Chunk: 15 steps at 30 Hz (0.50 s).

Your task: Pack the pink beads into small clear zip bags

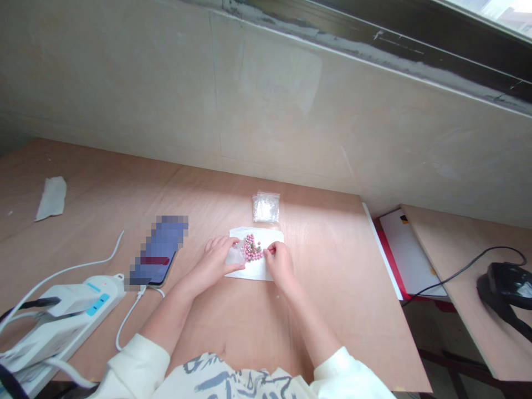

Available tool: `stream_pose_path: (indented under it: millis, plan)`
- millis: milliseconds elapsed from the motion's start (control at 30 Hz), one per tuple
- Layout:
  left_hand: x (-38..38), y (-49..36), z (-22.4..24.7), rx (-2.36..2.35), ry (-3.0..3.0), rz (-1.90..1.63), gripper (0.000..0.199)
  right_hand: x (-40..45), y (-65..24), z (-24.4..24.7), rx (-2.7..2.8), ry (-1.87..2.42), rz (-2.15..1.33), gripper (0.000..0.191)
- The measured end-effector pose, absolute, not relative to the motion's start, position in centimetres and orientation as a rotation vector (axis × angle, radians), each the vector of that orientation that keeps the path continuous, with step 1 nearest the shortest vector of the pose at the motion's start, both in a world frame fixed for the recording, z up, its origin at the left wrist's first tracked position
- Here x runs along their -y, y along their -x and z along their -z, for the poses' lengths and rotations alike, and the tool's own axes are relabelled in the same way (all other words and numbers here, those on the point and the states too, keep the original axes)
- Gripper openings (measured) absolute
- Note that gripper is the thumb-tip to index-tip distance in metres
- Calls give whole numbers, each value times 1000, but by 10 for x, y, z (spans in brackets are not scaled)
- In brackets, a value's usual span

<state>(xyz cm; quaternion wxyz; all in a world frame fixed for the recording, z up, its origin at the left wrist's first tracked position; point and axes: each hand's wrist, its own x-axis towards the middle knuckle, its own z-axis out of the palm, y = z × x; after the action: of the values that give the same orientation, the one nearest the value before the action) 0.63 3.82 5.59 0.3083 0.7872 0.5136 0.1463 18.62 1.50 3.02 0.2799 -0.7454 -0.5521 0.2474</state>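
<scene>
A white sheet (256,270) lies on the wooden table with a pile of pink and dark beads (252,249) on it. My left hand (218,256) is wrapped round a small clear plastic container (236,255), whose opening side faces the beads from the left. At the right edge of the pile, my right hand (279,260) has its thumb and index finger pinched together; whatever is between the fingertips is too small to make out. Behind the sheet sits a stack of clear zip bags (266,208).
To the left are a phone (160,252) on a charging cable and a white power strip (102,302) with plugs. A crumpled tissue (52,198) lies far left. A second table (465,249) with a black object (509,288) stands right; the wall runs behind.
</scene>
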Motion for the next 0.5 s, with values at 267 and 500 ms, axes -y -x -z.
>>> stream_pose_path:
  millis: [267,500]
  plan:
    - [-37,-10,-54,-1344,-2065,-400,47,-10,-168,-53,1455,1663,-815,11]
    - [-39,-7,-52,-1365,-2084,-377,48,-8,-189,-29,1599,1847,-692,9]
